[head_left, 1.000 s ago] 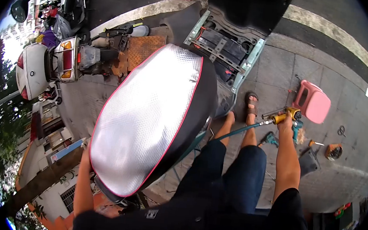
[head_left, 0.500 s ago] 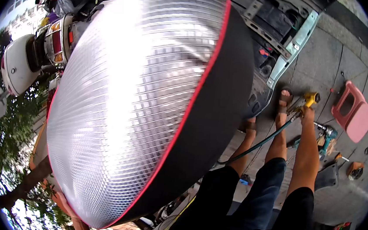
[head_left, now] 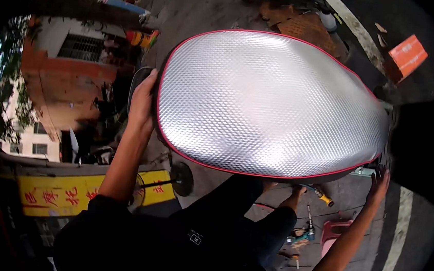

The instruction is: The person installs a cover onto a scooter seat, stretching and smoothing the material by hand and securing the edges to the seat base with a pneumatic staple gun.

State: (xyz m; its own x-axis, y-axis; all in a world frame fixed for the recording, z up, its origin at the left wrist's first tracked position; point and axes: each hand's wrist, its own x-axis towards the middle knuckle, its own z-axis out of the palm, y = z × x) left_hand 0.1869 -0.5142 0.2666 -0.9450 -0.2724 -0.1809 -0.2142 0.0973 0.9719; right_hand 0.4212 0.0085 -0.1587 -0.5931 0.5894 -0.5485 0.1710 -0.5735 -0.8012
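Note:
A scooter seat [head_left: 261, 103] with a silver, textured top and red piping fills the middle of the head view. My left hand [head_left: 144, 98] grips its wide left end, with the thumb side against the dark rim and part of the fingers hidden. At the narrow right end, my right hand [head_left: 379, 183] reaches up beside the lower edge, fingers stretched out and partly in shadow. Whether it touches the seat or the pale green bodywork [head_left: 363, 171] under it, I cannot tell. Below the seat lies a yellow air tool [head_left: 325, 198] on the pavement.
A pink stool [head_left: 333, 231] and a teal power tool [head_left: 301, 237] are on the paving near my feet. An orange box [head_left: 408, 57] lies at the upper right, by a rusty plate [head_left: 308, 32]. A yellow sign [head_left: 57, 194] stands at the left.
My right hand has let go of the yellow air tool and moved up to the seat's narrow end. My view has swung round, and the seat now appears lying sideways across it.

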